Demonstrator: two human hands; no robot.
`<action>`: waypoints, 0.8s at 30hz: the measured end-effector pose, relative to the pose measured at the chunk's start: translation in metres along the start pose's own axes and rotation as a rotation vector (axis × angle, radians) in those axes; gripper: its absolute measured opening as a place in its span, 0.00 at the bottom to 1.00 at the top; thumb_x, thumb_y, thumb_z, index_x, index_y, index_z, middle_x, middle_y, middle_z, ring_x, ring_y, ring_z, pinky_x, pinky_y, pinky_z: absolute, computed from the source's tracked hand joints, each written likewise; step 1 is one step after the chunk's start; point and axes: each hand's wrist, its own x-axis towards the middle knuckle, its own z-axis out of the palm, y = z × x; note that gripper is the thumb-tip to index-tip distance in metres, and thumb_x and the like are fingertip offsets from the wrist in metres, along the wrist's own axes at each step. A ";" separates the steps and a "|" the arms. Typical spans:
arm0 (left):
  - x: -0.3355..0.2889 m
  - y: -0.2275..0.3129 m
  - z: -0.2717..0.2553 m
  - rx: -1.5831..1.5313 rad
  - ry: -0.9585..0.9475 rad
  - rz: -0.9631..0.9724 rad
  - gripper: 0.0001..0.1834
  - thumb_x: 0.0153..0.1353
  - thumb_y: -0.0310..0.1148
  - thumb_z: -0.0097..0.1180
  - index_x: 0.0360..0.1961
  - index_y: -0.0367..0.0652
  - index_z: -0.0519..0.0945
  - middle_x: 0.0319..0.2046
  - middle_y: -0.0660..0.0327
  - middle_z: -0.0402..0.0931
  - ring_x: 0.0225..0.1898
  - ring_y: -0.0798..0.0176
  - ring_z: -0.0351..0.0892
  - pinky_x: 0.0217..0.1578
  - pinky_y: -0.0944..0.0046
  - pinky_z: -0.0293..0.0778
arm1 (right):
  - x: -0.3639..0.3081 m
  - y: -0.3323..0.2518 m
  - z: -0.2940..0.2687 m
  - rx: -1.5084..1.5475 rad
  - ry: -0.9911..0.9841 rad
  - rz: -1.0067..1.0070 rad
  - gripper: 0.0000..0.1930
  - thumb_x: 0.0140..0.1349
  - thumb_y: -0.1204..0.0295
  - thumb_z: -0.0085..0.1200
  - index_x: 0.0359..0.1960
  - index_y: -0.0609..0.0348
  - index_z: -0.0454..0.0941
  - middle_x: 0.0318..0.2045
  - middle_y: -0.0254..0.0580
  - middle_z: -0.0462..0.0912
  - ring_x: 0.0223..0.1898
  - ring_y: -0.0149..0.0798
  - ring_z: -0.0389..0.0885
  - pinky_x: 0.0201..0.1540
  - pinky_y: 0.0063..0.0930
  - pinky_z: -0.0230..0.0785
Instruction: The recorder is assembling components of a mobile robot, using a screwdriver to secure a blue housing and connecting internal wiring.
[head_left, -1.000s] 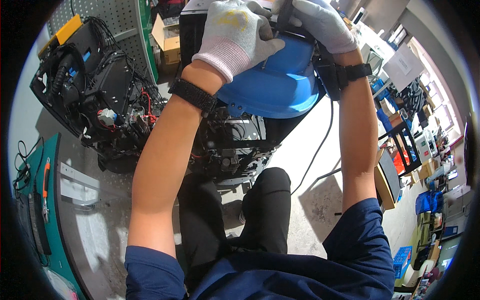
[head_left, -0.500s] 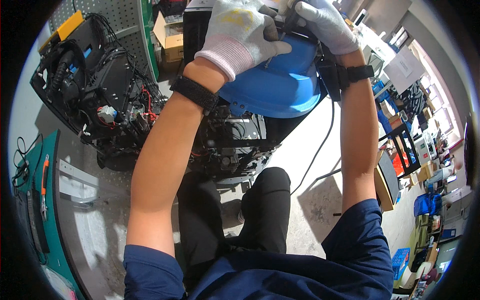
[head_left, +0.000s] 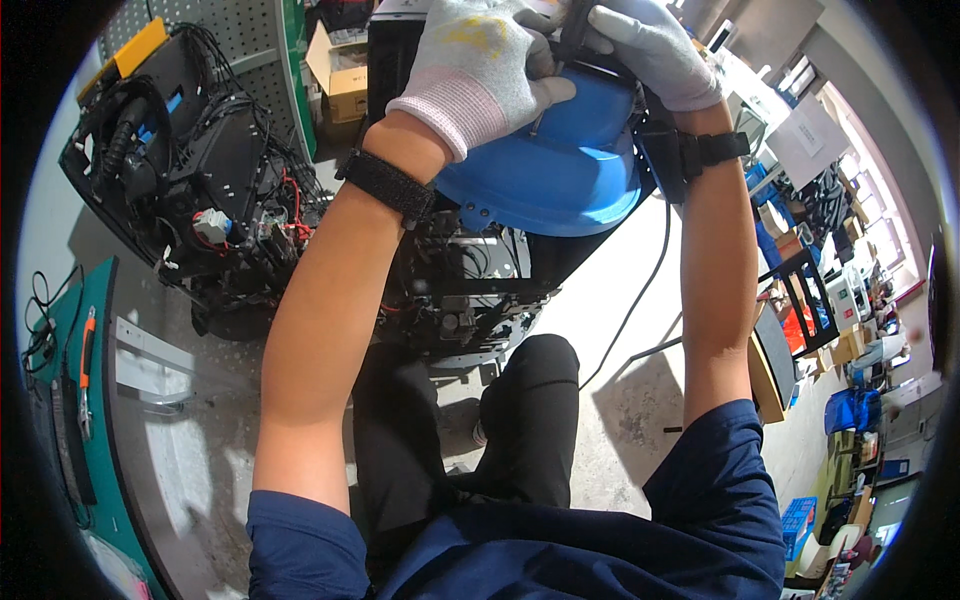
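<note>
Both hands wear pale grey work gloves and meet at the top of the head view, over a blue rounded plastic shell (head_left: 560, 185). My left hand (head_left: 480, 65) is closed, its fingers curled and its thumb stretched right above the shell; what it grips is hidden. My right hand (head_left: 655, 50) closes beside a dark upright piece (head_left: 574, 32) between the hands; its fingers are partly hidden and I cannot make out what they hold. A thin metal shaft (head_left: 537, 125) shows below my left thumb, against the shell. Beneath the shell, a black machine frame (head_left: 460, 300) with wiring stands before my knees.
To the left stands another open black machine body (head_left: 200, 170) with loose cables. A green-topped bench (head_left: 115, 430) at the left edge carries orange-handled pliers (head_left: 86, 370). A black cable (head_left: 640, 305) trails over the floor. A cardboard box (head_left: 348, 92) sits behind; cluttered shelves line the right.
The dark piece between my hands now stands more upright. My left thumb has shifted slightly left, and my right fingers have moved a little; the shell stays in place.
</note>
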 end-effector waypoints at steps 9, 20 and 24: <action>0.001 0.000 0.001 0.001 -0.046 -0.056 0.17 0.41 0.48 0.76 0.17 0.48 0.85 0.30 0.59 0.84 0.41 0.50 0.81 0.49 0.52 0.72 | -0.001 0.002 -0.002 -0.024 -0.025 0.018 0.21 0.61 0.57 0.67 0.40 0.65 0.81 0.33 0.36 0.83 0.30 0.27 0.72 0.36 0.21 0.68; 0.001 -0.001 0.001 -0.008 0.043 0.049 0.16 0.40 0.44 0.77 0.18 0.43 0.87 0.33 0.57 0.85 0.43 0.50 0.82 0.49 0.49 0.73 | -0.003 0.003 -0.002 -0.002 0.034 -0.004 0.25 0.66 0.56 0.61 0.54 0.68 0.81 0.38 0.36 0.83 0.31 0.24 0.71 0.37 0.19 0.67; 0.000 -0.002 0.001 0.008 -0.021 -0.004 0.17 0.41 0.46 0.77 0.19 0.44 0.87 0.30 0.55 0.85 0.41 0.49 0.82 0.48 0.49 0.73 | -0.002 0.001 -0.004 -0.050 0.002 0.081 0.23 0.65 0.55 0.62 0.47 0.66 0.82 0.36 0.36 0.83 0.31 0.25 0.72 0.37 0.19 0.67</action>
